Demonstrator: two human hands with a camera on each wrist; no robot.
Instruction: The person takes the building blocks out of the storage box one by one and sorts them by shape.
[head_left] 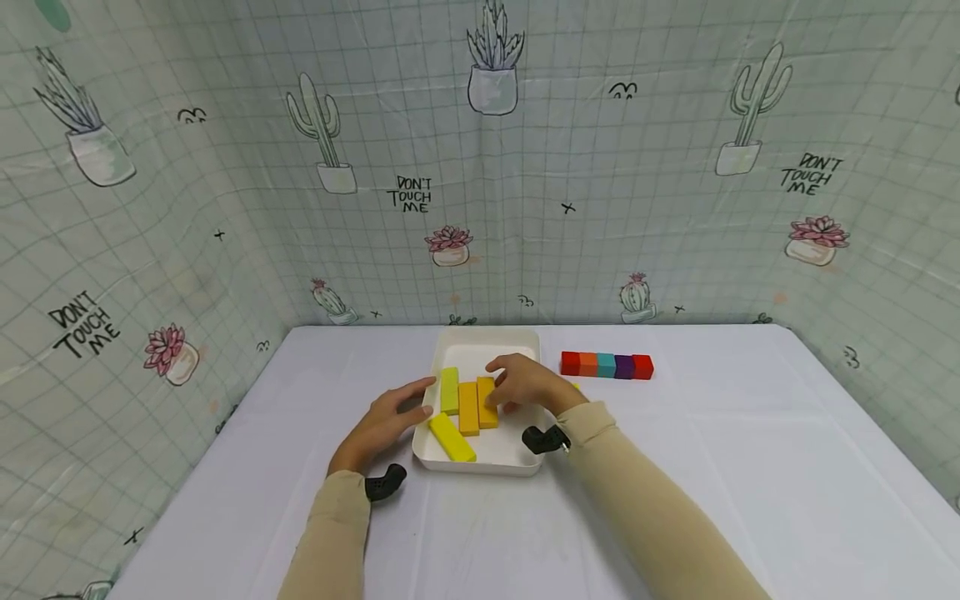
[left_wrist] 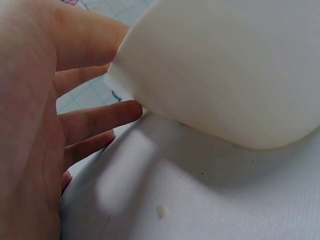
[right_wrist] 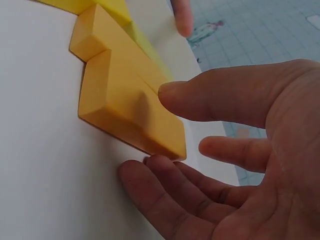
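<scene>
A white tray (head_left: 480, 467) holds several long blocks: a lime-green block (head_left: 449, 390), a bright yellow block (head_left: 452, 438) lying slantwise, and two orange-yellow blocks side by side. My left hand (head_left: 382, 423) is at the tray's left side, its straight fingers touching the outer wall. In the right wrist view, my right hand (right_wrist: 215, 200) reaches over the tray with fingers extended. Its thumb hovers over the rightmost orange-yellow block (right_wrist: 135, 110), while the other fingertips are close beside that block's lower edge. Nothing is gripped by either hand.
A row of small coloured cubes (head_left: 606, 365) in red, orange, teal and purple sits right of the tray. A yellow bit (head_left: 576, 386) peeks out behind my right wrist. White cloth covers the table (head_left: 712, 433); a patterned curtain (head_left: 525, 167) rises behind it.
</scene>
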